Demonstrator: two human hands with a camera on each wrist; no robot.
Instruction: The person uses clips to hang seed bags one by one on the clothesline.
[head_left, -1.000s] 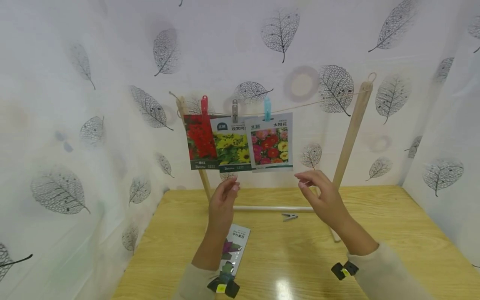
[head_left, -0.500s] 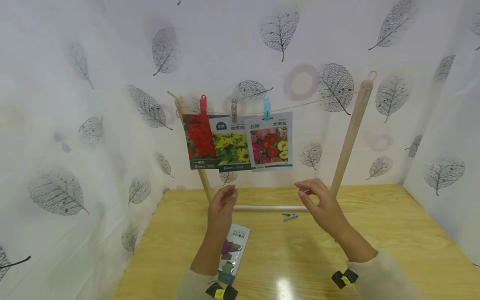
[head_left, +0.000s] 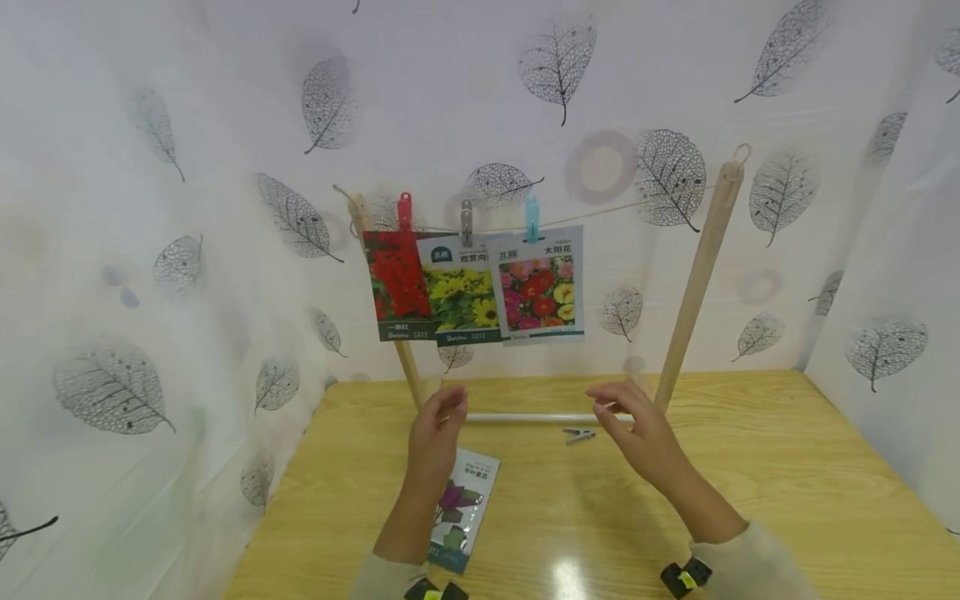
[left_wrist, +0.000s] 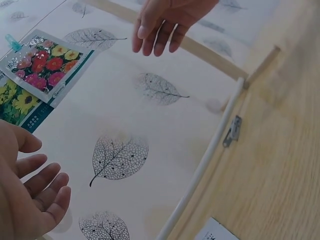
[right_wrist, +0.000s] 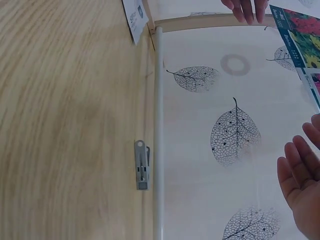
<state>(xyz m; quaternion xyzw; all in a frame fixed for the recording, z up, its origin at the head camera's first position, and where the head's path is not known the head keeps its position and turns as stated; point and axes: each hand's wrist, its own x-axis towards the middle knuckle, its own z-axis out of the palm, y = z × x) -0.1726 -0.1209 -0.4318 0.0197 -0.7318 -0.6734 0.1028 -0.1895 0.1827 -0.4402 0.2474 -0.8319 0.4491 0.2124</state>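
Note:
My left hand and right hand hover apart above the table, fingers loosely bent, holding nothing. Above them, three seed packets hang from a string. A red peg clips the red-flower packet, a grey-brown peg the yellow-flower packet, and a light blue peg the mixed-flower packet. The packets overlap at their edges. Beneath my left forearm lies another seed packet, partly hidden. Between the hands, a grey clothes peg lies on the tabletop beside the rack's white bar.
Two wooden posts carry the string; the right post leans outward behind my right hand. A white bar joins them low down, over the wood-grain table. Leaf-printed sheeting encloses the back and sides.
Both hands have moved down, away from the hanging packets. The packets, pegs and table items stay where they were.

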